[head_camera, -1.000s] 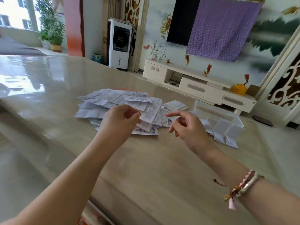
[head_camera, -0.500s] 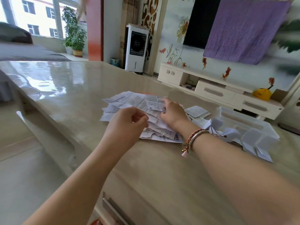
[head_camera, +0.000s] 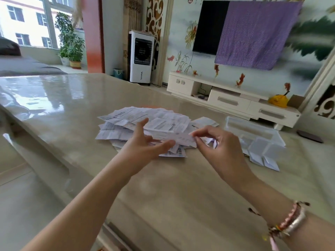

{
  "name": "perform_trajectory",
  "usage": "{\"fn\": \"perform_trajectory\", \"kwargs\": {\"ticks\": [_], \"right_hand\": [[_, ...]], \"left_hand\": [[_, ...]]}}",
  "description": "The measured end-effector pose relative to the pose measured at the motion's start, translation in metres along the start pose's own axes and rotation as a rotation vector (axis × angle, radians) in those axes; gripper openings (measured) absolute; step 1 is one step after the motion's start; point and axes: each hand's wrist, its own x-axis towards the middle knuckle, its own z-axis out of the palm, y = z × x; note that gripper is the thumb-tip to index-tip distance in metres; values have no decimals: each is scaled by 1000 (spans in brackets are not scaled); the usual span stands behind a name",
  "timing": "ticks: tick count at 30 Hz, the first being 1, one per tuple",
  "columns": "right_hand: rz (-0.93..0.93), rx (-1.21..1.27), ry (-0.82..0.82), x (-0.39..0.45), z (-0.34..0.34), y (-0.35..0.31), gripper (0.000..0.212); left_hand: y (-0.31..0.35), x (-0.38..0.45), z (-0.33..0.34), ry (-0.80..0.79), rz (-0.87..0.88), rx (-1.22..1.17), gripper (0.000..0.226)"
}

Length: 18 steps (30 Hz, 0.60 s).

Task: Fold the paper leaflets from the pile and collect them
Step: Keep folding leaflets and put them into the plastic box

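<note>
I have one leaflet (head_camera: 178, 139) lifted just above the near edge of the pile (head_camera: 145, 124), held as a narrow white strip between my two hands. My right hand (head_camera: 220, 147) pinches its right end between thumb and forefinger, with the other fingers curled loosely behind. My left hand (head_camera: 145, 147) is at the strip's left end with its fingers mostly straight and spread, thumb raised toward the pile and fingertips reaching under or against the paper; I cannot tell whether it truly grips the sheet or only touches it. The pile itself lies near the middle of the glossy beige table (head_camera: 163, 192), a loose heap of unfolded printed sheets overlapping at odd angles. Just to the right of the pile stands a clear plastic box (head_camera: 253, 131), and folded leaflets (head_camera: 262, 158) show through and beside its near wall, some lying on the table against its front corner. A beaded bracelet (head_camera: 290, 221) sits on my right wrist at the lower right. Beyond the table, a white TV cabinet (head_camera: 233, 100) runs along the painted wall, with a television (head_camera: 210, 28) half covered by a purple cloth (head_camera: 257, 33) above it, a white air cooler (head_camera: 141, 57) to its left, and a potted plant (head_camera: 71, 40) by the window.
</note>
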Motion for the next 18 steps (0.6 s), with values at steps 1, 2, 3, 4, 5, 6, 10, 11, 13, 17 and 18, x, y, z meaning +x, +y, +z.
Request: {"fn": "perform_trajectory", "kwargs": {"ticks": [1,2,3,4,5,6,10,11,13,17,18], "right_hand": [[-2,28,-4,-10,-7,-1,12],[-16,53,-11,-16,-11,0,13],[-29,73,-18,-23,-14,3,13],[-37,92,-24,-29,-18,8,14],[-40,110,-33,-32,-19,11,14],[-34,125,-33,-36,-21,16,14],[8,175,-22,-36,-29,23,16],[34,178,-23,-35,-31,23,19],[131,182,-38,-33,-35,26,32],[388,387,-54,-29,-39,31,49],[429,466,-63,-28,-39,31,48]], "left_hand": [[2,-2,8,-24,23,14,99],[2,-3,13,-43,53,14,99],[1,-3,20,-67,79,8,96],[0,-3,30,-97,101,-1,90],[-2,-2,35,-115,119,6,81],[-4,-1,41,-126,136,32,70],[-4,7,55,-90,168,42,49],[-2,8,56,-80,165,6,48],[4,7,61,-73,172,-53,46],[8,6,68,-55,143,-148,33],[7,5,69,-45,133,-166,29]]}}
